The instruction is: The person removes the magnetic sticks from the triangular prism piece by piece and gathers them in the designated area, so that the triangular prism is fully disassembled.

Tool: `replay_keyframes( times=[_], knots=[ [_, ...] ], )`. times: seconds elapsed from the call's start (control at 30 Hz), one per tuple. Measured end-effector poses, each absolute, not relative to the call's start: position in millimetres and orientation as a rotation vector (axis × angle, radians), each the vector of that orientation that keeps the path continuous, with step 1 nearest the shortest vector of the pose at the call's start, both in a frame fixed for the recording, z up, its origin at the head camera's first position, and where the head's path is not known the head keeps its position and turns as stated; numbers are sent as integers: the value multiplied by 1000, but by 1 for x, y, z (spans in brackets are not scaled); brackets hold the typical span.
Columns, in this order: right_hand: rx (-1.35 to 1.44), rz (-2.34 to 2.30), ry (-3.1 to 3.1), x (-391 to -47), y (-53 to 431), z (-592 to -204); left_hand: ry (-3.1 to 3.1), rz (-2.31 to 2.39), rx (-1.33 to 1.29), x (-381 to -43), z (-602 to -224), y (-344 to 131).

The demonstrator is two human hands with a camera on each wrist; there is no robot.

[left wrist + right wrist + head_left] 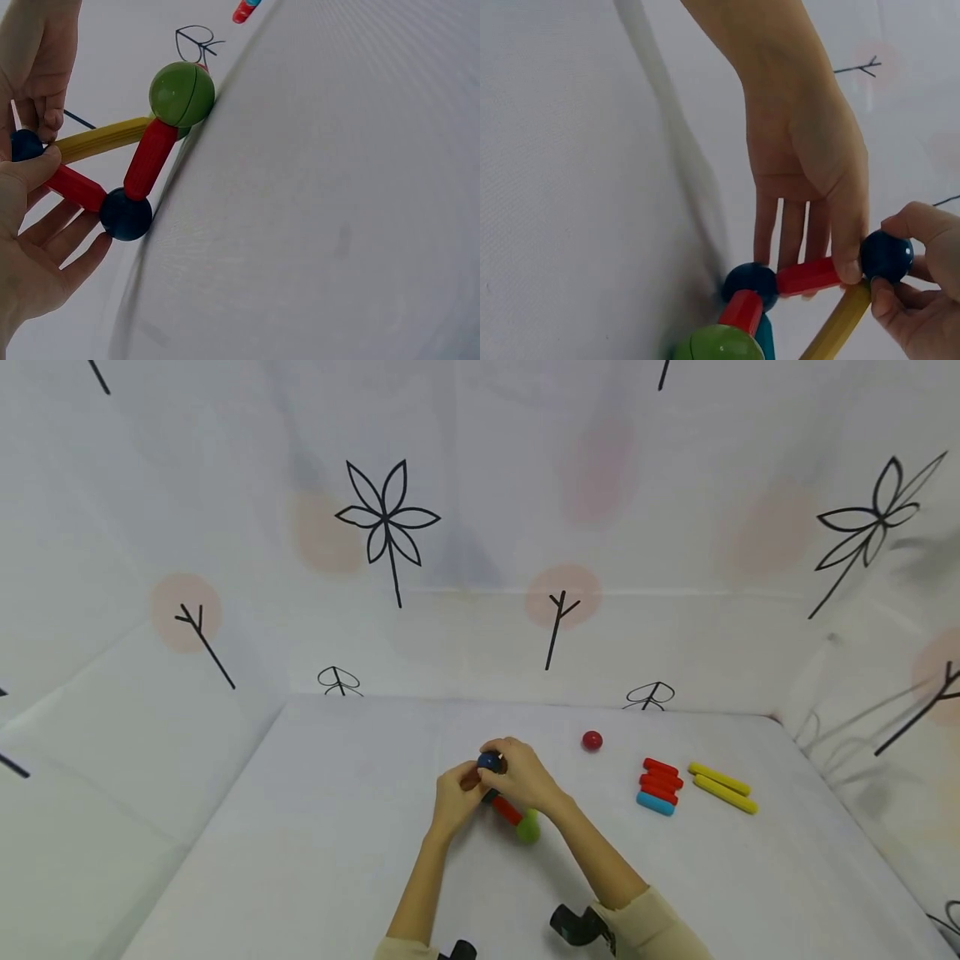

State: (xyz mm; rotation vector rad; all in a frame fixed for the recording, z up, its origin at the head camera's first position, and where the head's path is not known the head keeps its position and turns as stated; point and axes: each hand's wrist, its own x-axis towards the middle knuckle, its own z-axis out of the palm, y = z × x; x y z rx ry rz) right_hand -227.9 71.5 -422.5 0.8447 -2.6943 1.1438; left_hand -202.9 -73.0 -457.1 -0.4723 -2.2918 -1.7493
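Both hands are at a toy frame of colored rods joined by balls. My right hand (528,777) pinches the upper blue ball (490,762) between thumb and fingers. From the left, my left hand (456,800) grips the end of a red rod (810,277) just beside that ball, its other fingers stretched out. That rod runs to a lower blue ball (126,214), where a second red rod (150,160) leads to a green ball (181,94). A yellow rod (105,139) spans from the green ball to the upper blue ball. Part of a teal rod (765,337) shows behind.
On the white table (337,810), a loose red ball (592,741) lies to the back right. Several red rods (662,778) sit there in a row with a light blue rod (656,803). Two yellow rods (723,789) lie farther right. Patterned cloth walls surround the table.
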Motion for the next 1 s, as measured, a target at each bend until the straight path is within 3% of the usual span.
replay_keyframes(
  times=[0.23,0.63,1.0],
  knots=[
    [927,1324,-2639,-233,80,-427,-2283,-1755,-498,-199,-453,-73],
    [826,1693,-2608,-237,86,-421,-2293,-1794,-464,-201,-453,-73],
    [461,1804,-2548,-227,131,-429,-2327,-1788,-416,-200,-452,-70]
  ],
)
